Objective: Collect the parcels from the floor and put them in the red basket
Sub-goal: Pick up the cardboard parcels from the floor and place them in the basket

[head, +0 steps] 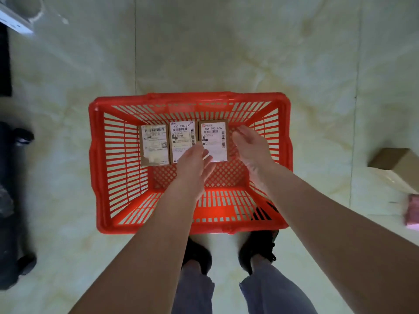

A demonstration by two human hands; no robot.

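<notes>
With three parcels [182,142] lying in the red basket [99,168] and both hands' fingers [241,130] open and empty, the person next needs the brown box [390,159] on the floor [226,53].

We see a pale tiled floor [226,53] carrying the red basket [97,155] at centre. Well to its right lie a brown cardboard box [394,162] and, near it, something pink [413,211], perhaps a parcel.

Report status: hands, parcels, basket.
Left hand and right hand open, empty, over red basket. Three parcels side by side inside. Cardboard box on floor, right.
</notes>
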